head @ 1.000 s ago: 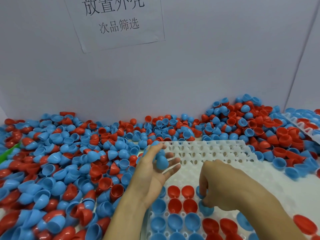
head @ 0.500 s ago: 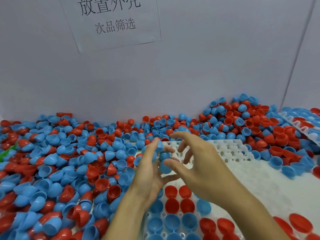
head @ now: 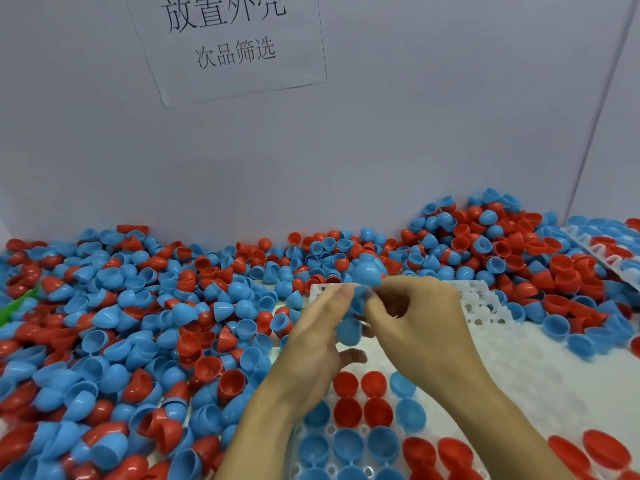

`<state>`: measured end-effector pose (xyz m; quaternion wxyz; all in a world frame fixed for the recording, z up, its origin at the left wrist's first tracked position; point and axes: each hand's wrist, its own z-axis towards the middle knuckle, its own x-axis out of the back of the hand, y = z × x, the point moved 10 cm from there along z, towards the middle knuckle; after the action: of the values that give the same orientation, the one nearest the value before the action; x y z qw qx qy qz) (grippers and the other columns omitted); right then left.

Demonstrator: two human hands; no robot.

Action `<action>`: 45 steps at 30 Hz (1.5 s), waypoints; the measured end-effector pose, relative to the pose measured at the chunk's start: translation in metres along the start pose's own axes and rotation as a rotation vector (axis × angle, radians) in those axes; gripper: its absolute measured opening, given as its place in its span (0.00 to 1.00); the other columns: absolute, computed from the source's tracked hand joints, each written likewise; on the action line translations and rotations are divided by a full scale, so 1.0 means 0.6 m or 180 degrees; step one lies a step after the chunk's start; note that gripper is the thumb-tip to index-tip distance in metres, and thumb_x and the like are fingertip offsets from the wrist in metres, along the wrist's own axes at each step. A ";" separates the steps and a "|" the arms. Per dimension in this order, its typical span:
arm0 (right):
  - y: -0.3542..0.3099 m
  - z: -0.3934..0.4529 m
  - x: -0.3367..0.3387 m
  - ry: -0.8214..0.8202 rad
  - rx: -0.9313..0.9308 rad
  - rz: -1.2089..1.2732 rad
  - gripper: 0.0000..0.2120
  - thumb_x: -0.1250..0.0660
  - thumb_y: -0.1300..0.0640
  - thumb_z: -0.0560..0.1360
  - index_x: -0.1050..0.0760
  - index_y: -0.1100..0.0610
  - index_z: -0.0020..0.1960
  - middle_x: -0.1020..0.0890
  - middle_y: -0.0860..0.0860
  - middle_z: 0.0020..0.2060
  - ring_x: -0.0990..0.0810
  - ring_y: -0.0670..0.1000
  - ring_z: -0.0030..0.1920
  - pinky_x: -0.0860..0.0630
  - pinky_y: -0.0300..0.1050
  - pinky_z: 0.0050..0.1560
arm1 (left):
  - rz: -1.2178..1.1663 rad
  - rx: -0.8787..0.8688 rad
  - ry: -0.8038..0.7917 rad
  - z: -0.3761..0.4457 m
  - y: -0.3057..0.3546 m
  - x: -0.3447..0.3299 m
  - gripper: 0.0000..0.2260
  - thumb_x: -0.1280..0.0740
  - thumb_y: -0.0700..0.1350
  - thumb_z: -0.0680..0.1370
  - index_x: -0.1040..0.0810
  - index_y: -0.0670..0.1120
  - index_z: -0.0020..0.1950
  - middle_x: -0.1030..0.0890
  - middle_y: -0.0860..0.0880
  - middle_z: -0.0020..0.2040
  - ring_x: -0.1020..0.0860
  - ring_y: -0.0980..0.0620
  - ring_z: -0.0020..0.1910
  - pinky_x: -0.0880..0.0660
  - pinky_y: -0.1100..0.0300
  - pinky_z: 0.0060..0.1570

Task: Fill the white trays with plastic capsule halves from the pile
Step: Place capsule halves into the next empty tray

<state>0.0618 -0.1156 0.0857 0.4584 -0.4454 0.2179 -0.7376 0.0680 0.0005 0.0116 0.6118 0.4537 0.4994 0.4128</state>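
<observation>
My left hand [head: 318, 344] is raised over the white tray [head: 512, 362] and holds blue capsule halves [head: 348, 330] in its curled fingers. My right hand [head: 415, 320] meets it from the right and pinches a blue half [head: 360, 303] out of that bunch. Another blue half [head: 367, 273] shows just above the fingertips. Near me, the tray's front pockets hold red halves [head: 360, 396] and blue halves [head: 363, 445]. A large pile of red and blue halves [head: 145, 323] covers the table on the left.
More capsule halves [head: 519, 251] are heaped behind and right of the tray against the grey wall. A second white tray [head: 602, 251] with halves in it lies at the far right. A paper sign [head: 228, 39] hangs on the wall. A green object [head: 17, 306] pokes in at the left edge.
My right hand rose from the tray's front pockets to my left hand and now pinches a blue half held there. The left hand's fingers curled in slightly.
</observation>
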 end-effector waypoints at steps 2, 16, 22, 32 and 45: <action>0.014 0.000 -0.007 -0.0214 -0.0301 0.0255 0.13 0.31 0.59 0.76 0.17 0.48 0.34 0.18 0.41 0.27 0.19 0.39 0.31 0.26 0.28 0.32 | 0.0033 -0.0090 0.0133 0.002 0.004 0.011 0.17 0.29 0.58 0.74 0.18 0.47 0.55 0.18 0.47 0.52 0.20 0.52 0.46 0.23 0.56 0.41; 0.041 -0.005 0.003 0.0065 -0.0725 0.0649 0.13 0.24 0.57 0.72 0.29 0.48 0.47 0.16 0.48 0.30 0.16 0.43 0.31 0.21 0.35 0.31 | 0.0042 -0.0363 0.0393 -0.001 0.023 0.018 0.07 0.28 0.51 0.72 0.18 0.48 0.44 0.16 0.47 0.44 0.17 0.48 0.40 0.20 0.59 0.41; 0.009 -0.001 -0.012 -0.0275 -0.0031 -0.0381 0.10 0.26 0.60 0.74 0.17 0.48 0.52 0.24 0.35 0.32 0.20 0.33 0.34 0.27 0.22 0.35 | 0.0191 -0.0369 0.0238 -0.002 0.018 0.010 0.12 0.26 0.48 0.71 0.21 0.42 0.49 0.18 0.41 0.49 0.18 0.45 0.42 0.20 0.57 0.42; 0.073 -0.002 0.036 -0.1594 -0.0592 -0.1323 0.07 0.25 0.54 0.73 0.20 0.44 0.42 0.18 0.42 0.31 0.18 0.38 0.33 0.22 0.34 0.33 | -0.0296 -0.0200 0.0732 -0.001 0.010 0.039 0.17 0.43 0.46 0.85 0.16 0.47 0.48 0.19 0.43 0.42 0.23 0.51 0.35 0.29 0.62 0.29; 0.136 -0.062 -0.005 -0.2643 -0.1385 -0.2363 0.06 0.23 0.59 0.69 0.18 0.50 0.42 0.18 0.45 0.41 0.18 0.47 0.41 0.18 0.41 0.44 | -0.0473 -0.0134 0.0839 -0.003 0.006 0.042 0.15 0.44 0.42 0.86 0.18 0.44 0.58 0.17 0.39 0.47 0.20 0.48 0.38 0.26 0.60 0.31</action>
<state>0.0699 -0.1559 0.0058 0.1150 -0.8265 -0.0036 -0.5511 0.0703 0.0255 0.0089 0.5792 0.3445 0.5988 0.4328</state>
